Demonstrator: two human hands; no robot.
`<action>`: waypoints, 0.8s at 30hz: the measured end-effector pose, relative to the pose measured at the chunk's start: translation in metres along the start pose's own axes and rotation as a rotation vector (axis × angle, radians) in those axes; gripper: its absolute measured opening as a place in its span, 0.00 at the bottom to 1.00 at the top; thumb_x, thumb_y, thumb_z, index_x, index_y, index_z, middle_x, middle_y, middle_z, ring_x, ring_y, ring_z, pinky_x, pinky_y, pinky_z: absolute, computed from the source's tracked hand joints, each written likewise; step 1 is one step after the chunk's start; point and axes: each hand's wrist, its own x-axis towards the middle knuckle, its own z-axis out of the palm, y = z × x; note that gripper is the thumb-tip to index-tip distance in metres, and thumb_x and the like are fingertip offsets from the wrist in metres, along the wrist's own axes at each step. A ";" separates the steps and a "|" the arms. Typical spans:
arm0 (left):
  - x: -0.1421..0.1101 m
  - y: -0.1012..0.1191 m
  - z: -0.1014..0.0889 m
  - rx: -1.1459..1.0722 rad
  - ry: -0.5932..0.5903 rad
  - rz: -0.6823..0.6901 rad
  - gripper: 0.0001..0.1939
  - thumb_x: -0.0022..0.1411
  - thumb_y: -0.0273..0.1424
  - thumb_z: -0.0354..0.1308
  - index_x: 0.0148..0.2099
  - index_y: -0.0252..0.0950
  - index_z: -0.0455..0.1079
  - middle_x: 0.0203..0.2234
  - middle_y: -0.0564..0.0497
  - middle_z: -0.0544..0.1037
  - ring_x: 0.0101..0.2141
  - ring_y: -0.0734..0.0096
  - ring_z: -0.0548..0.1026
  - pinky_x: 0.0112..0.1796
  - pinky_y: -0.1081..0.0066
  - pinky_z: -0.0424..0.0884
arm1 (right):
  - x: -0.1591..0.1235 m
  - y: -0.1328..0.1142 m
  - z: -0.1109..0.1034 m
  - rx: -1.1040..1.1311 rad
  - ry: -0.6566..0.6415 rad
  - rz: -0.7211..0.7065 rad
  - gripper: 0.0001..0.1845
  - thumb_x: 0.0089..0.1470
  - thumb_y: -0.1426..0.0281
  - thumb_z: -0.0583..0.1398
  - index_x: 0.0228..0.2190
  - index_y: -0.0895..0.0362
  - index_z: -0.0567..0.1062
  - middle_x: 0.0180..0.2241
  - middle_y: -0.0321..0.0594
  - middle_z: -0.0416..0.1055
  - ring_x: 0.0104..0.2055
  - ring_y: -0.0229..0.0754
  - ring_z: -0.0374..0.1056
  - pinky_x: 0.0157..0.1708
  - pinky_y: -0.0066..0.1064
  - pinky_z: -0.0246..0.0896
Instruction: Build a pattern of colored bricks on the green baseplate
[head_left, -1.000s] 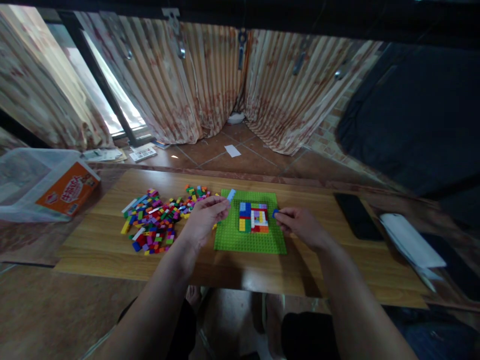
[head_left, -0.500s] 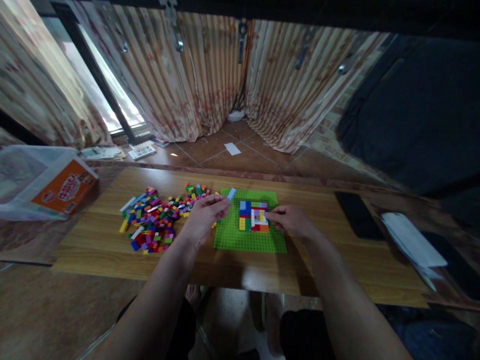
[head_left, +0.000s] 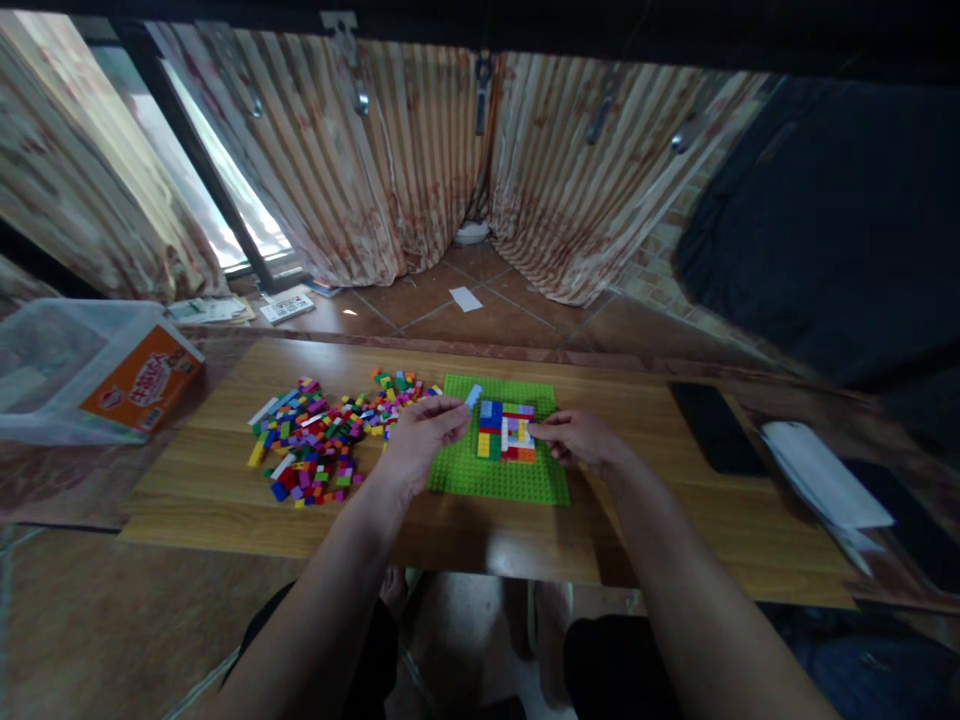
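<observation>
A light blue building brick (head_left: pixel 474 394) sticks up between the thumb and fingers of my left hand (head_left: pixel 435 425), which is closed on it. This hand is over the left part of the green baseplate (head_left: pixel 499 482). On the plate stands a low multicoloured brick build (head_left: pixel 491 425) with blue, yellow, red, white and orange pieces. My right hand (head_left: pixel 577 437) is at the right side of that build. Its fingers are bunched together, the tips touching a white part; whether they pinch a small piece is hidden.
A loose heap of mixed bricks (head_left: pixel 319 440) spreads over the left of the wooden table (head_left: pixel 225 510). Beyond it is a clear plastic tub (head_left: pixel 142 375) with an orange label. To the right lie a black phone (head_left: pixel 716 428) and a white flat object (head_left: pixel 825 475).
My left hand has shifted slightly to the right with the light blue brick, bringing it closer to the build. My right hand stays at the build's right side.
</observation>
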 end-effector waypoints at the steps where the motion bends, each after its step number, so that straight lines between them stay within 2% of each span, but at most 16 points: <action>1: 0.000 -0.001 0.001 0.014 0.000 0.007 0.16 0.38 0.33 0.73 0.28 0.32 0.73 0.23 0.54 0.74 0.25 0.79 0.70 0.30 0.75 0.68 | 0.000 0.000 0.001 0.003 0.008 0.002 0.15 0.41 0.64 0.70 0.22 0.58 0.71 0.12 0.29 0.63 0.15 0.29 0.58 0.14 0.21 0.53; 8: 0.000 -0.008 0.005 0.132 -0.040 0.042 0.20 0.38 0.41 0.72 0.30 0.32 0.74 0.23 0.52 0.75 0.26 0.77 0.71 0.31 0.73 0.69 | -0.002 0.010 0.000 0.076 0.022 -0.068 0.20 0.37 0.58 0.71 0.22 0.58 0.71 0.14 0.29 0.63 0.16 0.29 0.58 0.16 0.22 0.53; 13: 0.002 -0.011 0.009 0.228 -0.127 0.061 0.20 0.42 0.43 0.71 0.32 0.33 0.74 0.23 0.53 0.74 0.25 0.78 0.69 0.30 0.74 0.67 | -0.014 0.010 -0.015 0.222 0.105 -0.317 0.21 0.41 0.52 0.67 0.21 0.58 0.71 0.19 0.32 0.67 0.20 0.30 0.60 0.21 0.24 0.57; 16: 0.005 -0.015 0.011 0.309 -0.211 0.059 0.18 0.44 0.42 0.69 0.32 0.32 0.75 0.22 0.54 0.73 0.25 0.79 0.68 0.29 0.75 0.65 | -0.022 0.008 -0.014 0.219 0.130 -0.448 0.20 0.43 0.53 0.65 0.26 0.57 0.75 0.22 0.34 0.70 0.23 0.32 0.62 0.24 0.26 0.59; 20: 0.006 -0.019 0.011 0.404 -0.318 0.069 0.14 0.50 0.39 0.65 0.30 0.32 0.74 0.20 0.56 0.71 0.23 0.80 0.65 0.27 0.76 0.61 | -0.028 0.010 -0.001 0.097 0.009 -0.536 0.20 0.44 0.58 0.65 0.37 0.57 0.78 0.27 0.36 0.75 0.26 0.36 0.66 0.30 0.30 0.62; 24: 0.002 -0.017 0.013 0.441 -0.370 0.038 0.12 0.53 0.38 0.62 0.29 0.32 0.73 0.21 0.56 0.70 0.24 0.80 0.66 0.29 0.76 0.63 | -0.031 0.010 0.005 0.089 -0.132 -0.593 0.17 0.43 0.63 0.67 0.37 0.55 0.79 0.36 0.39 0.78 0.36 0.40 0.71 0.41 0.36 0.64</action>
